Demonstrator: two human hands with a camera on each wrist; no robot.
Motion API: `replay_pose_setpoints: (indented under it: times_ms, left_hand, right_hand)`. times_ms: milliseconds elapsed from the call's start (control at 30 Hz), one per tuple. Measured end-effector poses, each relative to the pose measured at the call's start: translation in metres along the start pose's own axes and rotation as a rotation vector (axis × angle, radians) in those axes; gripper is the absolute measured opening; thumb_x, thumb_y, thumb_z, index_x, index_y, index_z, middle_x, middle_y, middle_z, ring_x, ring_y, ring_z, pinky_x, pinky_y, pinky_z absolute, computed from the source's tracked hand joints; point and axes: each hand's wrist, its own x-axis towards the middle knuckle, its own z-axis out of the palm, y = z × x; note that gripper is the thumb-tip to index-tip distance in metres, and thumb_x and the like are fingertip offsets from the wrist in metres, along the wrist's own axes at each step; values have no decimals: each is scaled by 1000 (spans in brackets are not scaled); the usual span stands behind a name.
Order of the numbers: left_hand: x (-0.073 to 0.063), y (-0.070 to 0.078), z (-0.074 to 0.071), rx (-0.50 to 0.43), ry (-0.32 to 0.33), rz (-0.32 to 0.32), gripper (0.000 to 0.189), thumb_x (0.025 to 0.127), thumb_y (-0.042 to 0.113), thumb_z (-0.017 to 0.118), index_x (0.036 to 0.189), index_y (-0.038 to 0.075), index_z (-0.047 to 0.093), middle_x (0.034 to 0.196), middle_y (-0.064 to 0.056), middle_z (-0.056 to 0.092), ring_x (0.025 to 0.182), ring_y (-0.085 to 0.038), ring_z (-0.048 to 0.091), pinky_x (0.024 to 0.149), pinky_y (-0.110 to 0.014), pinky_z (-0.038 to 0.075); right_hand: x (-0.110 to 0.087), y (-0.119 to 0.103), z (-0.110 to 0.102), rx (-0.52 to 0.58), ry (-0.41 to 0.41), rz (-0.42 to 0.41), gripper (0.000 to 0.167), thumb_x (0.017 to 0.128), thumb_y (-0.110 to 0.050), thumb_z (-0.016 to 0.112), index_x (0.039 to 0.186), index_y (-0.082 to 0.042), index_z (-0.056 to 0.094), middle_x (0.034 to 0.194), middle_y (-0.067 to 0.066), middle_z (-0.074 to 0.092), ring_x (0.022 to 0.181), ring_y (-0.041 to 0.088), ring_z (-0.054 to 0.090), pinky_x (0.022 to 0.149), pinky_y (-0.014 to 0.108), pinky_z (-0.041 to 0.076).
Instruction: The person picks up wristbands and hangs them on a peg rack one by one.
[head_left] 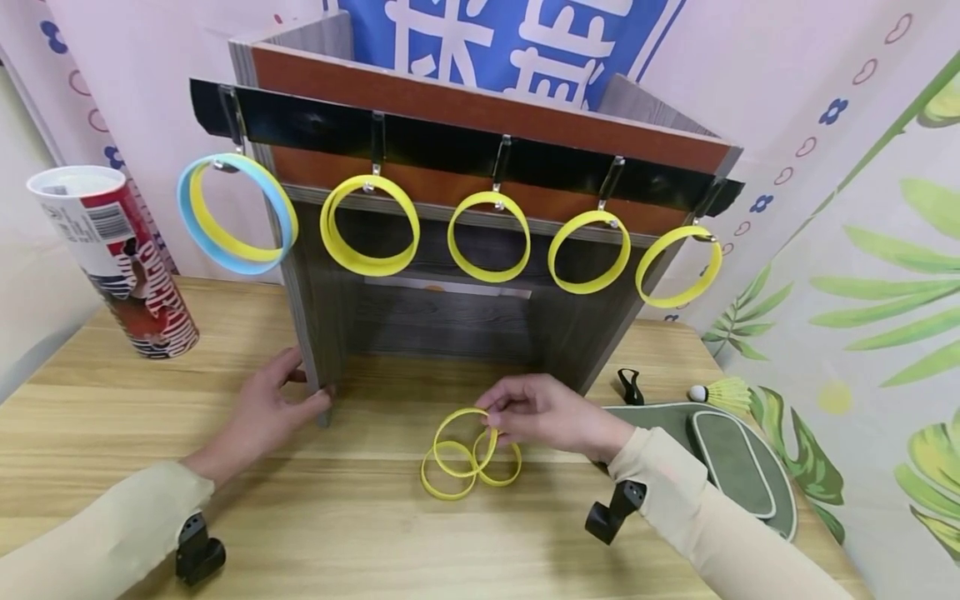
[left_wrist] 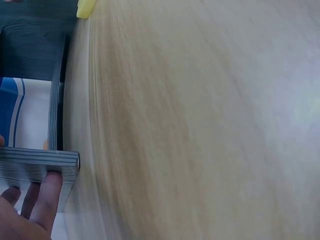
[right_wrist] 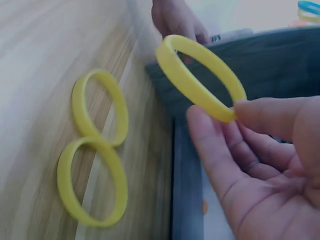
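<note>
My right hand pinches a yellow silicone wristband between thumb and fingertips, just above the table. Under it, two more yellow wristbands lie touching on the wood. My left hand grips the lower front edge of the left side panel of a grey wooden stand, its thumb on one face and fingers on the other. Along the stand's top, a black strip carries several hooks. Yellow wristbands hang from them, and the leftmost hook also holds a blue wristband.
A tall red and white can stands left of the stand on the wooden table. To the right lie a green padded case, a shuttlecock and a small black clip. Patterned cloth hangs behind.
</note>
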Motion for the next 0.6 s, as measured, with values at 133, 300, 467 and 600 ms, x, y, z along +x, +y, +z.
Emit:
replay_pose_setpoints:
  times_ms: [133,300,467,600]
  left_hand:
    - [0,-1,-1,1,-4,-2,61,94,10,71,151,3,50,140,-27,61,106,-26,60,69,-23,53]
    - [0,-1,-2,4,-7,-11,60,96,12,71,151,3,50,140,-27,63,102,-14,58,70,-23,54]
    - [1,-1,-1,3,-18,-7,60,97,14,72,151,3,50,138,-27,64,105,-24,62,70,-22,55]
    - [1,-1,-2,5,-23,-9,60,97,15,72,152,4,50,139,-26,64,108,-32,64,71,-22,55]
  right_hand:
    - [-3,-12,6,11,24,-62,28,102,-5,62,126,10,62,111,27,68,93,8,70,90,44,63]
    - [-10,-31,14,53,84,-121,27,102,-6,65,125,7,64,105,17,72,91,8,69,87,32,63]
    - [-21,-53,19,118,153,-159,28,103,-9,64,127,5,62,107,12,74,94,9,71,88,29,62]
    - [-29,-70,21,140,193,-214,27,104,-9,63,127,4,60,112,15,73,98,10,72,87,27,61]
